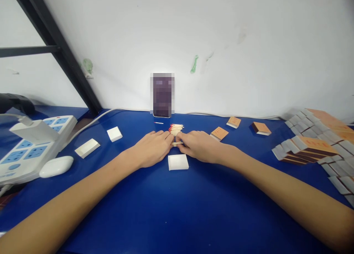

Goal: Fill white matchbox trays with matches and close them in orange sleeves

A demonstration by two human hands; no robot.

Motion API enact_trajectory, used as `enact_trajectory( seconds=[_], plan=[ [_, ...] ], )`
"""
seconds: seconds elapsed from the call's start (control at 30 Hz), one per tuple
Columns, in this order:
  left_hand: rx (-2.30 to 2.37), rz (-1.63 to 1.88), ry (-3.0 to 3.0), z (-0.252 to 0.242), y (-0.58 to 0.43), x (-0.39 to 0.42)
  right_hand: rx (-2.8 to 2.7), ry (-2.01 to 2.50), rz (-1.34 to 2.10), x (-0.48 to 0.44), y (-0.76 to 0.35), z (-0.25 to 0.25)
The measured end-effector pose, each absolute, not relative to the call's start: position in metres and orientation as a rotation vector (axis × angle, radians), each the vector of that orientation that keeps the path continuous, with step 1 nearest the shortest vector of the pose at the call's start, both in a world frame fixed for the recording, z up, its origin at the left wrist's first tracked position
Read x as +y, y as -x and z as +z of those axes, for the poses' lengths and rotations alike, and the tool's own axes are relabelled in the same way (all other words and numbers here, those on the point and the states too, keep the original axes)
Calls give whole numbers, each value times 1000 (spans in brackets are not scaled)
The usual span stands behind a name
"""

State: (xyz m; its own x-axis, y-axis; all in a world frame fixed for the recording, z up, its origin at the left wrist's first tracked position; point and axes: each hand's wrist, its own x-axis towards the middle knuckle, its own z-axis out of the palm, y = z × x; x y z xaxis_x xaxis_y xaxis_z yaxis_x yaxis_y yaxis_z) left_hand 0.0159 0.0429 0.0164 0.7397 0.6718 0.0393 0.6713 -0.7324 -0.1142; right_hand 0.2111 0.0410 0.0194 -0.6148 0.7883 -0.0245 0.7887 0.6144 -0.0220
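Observation:
A small pile of red-tipped matches (176,128) lies on the blue table in front of me. At its near side my left hand (155,146) and my right hand (198,146) come together, fingers curled in and closed on matches from both sides. Pale matchsticks show between the fingertips; how many each hand grips is hidden. Just below the hands sits a white matchbox tray (178,162). One loose match (158,122) rests beyond the left hand, apart from the pile.
Orange matchboxes (219,133) lie to the right, beside large stacks of matchboxes (318,147). White trays (87,148), an earbud case (56,166) and a power strip (35,152) are at left. A phone (162,95) leans on the wall, with a cable (94,120) nearby.

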Motion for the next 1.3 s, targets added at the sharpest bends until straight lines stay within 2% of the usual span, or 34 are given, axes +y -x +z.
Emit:
enact_trajectory(
  seconds=[0.33,0.5,0.77,1.3],
  plan=[
    [-1096,31,2836,16,-14,43,2793,-1385,-248,41,-214,26],
    [-1114,-35,2890,31,-9,38,2934,-1307,-282,39,-219,35],
    [-1071,-1,3233,49,-7,11,2840,-1146,-635,16,-220,64],
    [-1069,-110,3249,46,-9,13,2762,-1175,-763,14,-219,58]
  ],
)
